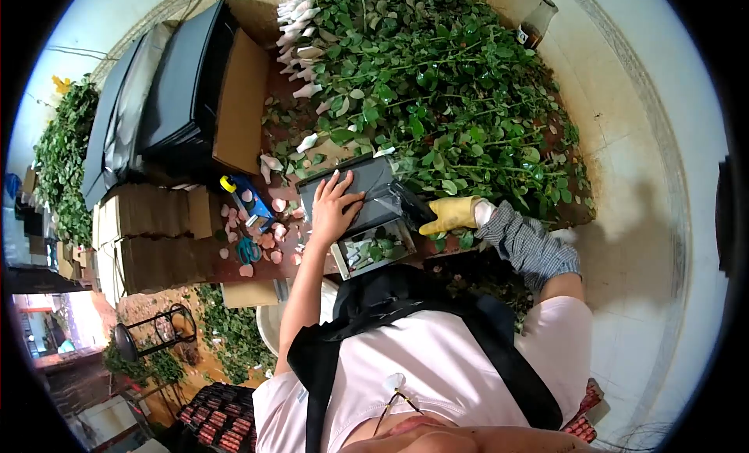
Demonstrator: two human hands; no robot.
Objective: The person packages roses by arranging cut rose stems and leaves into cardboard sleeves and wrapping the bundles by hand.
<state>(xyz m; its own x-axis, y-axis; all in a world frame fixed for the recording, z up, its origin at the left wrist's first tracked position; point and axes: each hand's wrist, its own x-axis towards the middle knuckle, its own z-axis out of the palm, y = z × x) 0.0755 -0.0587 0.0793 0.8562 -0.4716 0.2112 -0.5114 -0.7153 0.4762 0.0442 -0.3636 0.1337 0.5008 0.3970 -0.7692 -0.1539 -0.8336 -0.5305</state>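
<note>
My bare left hand (pixel 337 209) lies with its fingers spread on a dark flat sheet (pixel 370 181) at the table's front. My right hand (pixel 452 215) wears a yellow glove, with a checked sleeve above it. Its fingers are closed around the end of a black object (pixel 411 206) that rests against the sheet's right side. Just below the sheet is a shallow tray (pixel 341 259) with leaves and stem bits. Behind the hands lies a large heap of leafy green stems (pixel 452 102), with pale wrapped flower heads (pixel 296 31) at its left end.
Left of my hands are scattered pink petals (pixel 279 231), teal scissors (pixel 248 251) and a blue and yellow tool (pixel 251 203). Dark stacked sheets in a cardboard box (pixel 242 102) and brown cardboard (pixel 160 238) stand farther left. A bottle (pixel 537 24) stands at the back right.
</note>
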